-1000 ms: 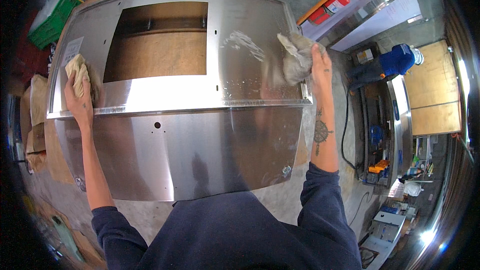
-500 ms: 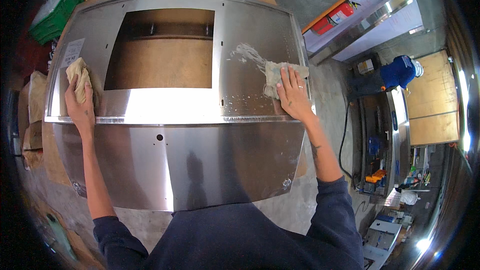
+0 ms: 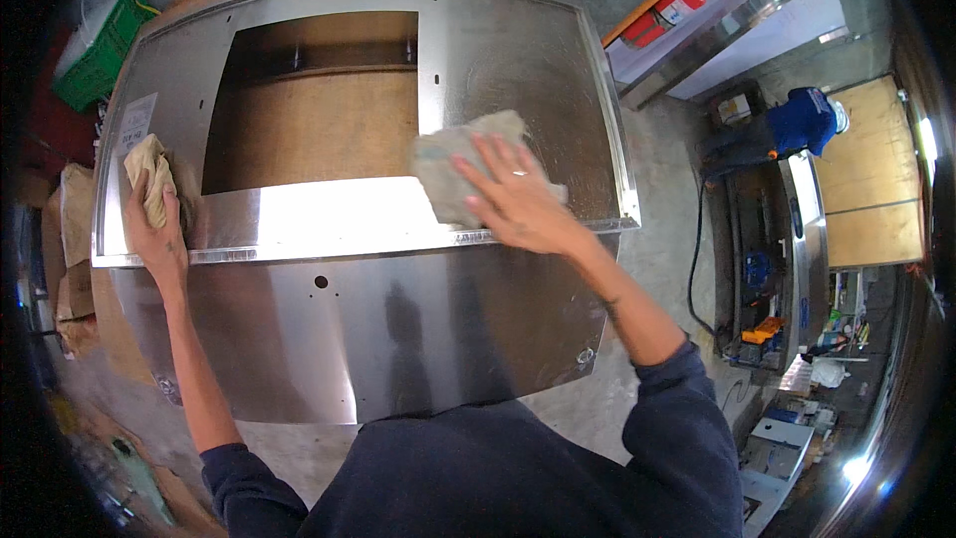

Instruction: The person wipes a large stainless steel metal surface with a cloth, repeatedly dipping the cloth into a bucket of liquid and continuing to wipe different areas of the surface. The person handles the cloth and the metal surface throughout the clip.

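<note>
Pressing flat on a grey rag (image 3: 453, 169), the right hand (image 3: 518, 204) lies with fingers spread near the middle of the frame, the palm over the cloth and the fingertips reaching past its edge onto bare metal. The left hand (image 3: 159, 234), at the left edge of the frame, rests on the sheet's rim with its fingers curled round a small tan cloth (image 3: 149, 174). The two hands are well apart, one at each side of the rectangular opening (image 3: 314, 110) cut in the steel panel (image 3: 518, 60).

To wipe well, I judge the rag wants even pressure from the whole palm, with strokes that overlap and run along the grain of the metal, and the left hand kept firm so the panel does not slide. Fingers should stay off the folded edge (image 3: 398, 244) below the rag, which could be sharp.

The panel is brushed and bright, with a strong glare band across its middle and a lower face bearing a round hole (image 3: 321, 282). Brown board shows through the opening. A white label (image 3: 137, 123) sits at the panel's upper left.

Beyond it, a green crate (image 3: 95, 65) stands in the upper left corner, a red extinguisher (image 3: 669, 12) lies upper right, and a blue motor (image 3: 802, 120) sits on the concrete floor (image 3: 662, 229) at the right among benches and tools.
</note>
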Tool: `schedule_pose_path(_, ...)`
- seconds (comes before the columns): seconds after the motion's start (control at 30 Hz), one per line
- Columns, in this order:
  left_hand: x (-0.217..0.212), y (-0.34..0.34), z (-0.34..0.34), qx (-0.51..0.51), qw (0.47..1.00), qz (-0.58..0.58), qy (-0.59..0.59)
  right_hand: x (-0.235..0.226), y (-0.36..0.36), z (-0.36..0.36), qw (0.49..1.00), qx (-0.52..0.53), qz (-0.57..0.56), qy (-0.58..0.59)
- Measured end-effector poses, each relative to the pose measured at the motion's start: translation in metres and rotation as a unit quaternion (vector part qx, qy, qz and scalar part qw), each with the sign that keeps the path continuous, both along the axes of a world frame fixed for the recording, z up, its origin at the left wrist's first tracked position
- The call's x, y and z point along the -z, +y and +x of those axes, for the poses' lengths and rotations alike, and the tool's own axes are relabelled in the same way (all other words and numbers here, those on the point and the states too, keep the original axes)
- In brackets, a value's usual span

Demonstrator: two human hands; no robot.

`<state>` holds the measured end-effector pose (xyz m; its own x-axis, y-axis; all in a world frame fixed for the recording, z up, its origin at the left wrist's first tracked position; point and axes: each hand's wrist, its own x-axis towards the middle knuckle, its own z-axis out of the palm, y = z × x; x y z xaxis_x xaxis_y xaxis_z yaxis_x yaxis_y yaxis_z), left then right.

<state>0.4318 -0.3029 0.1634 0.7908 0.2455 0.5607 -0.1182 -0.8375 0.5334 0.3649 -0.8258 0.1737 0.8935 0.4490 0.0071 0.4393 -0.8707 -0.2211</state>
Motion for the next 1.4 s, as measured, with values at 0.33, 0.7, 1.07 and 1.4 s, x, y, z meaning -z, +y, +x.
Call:
schedule_pose_path(0.33, -0.007, -0.019, 0.008, 0.022, 1.000, -0.003, 0.005, 0.021, -0.086, 0.159, 0.954, 0.283, -0.089, -0.050)
schedule_pose_path(0.7, -0.004, -0.003, 0.001, 0.008, 1.000, 0.021, 0.016, 0.009, -0.024, 0.030, 0.994, 0.099, -0.054, -0.009)
schedule_pose_path(1.07, -0.005, -0.026, 0.016, 0.013, 0.999, -0.003, 0.043, 0.038, -0.142, 0.264, 0.867, 0.464, 0.005, -0.181)
schedule_pose_path(1.4, -0.008, -0.019, 0.009, -0.006, 0.997, -0.023, 0.079, 0.031, 0.119, 0.327, 0.961, 0.134, 0.145, -0.196)
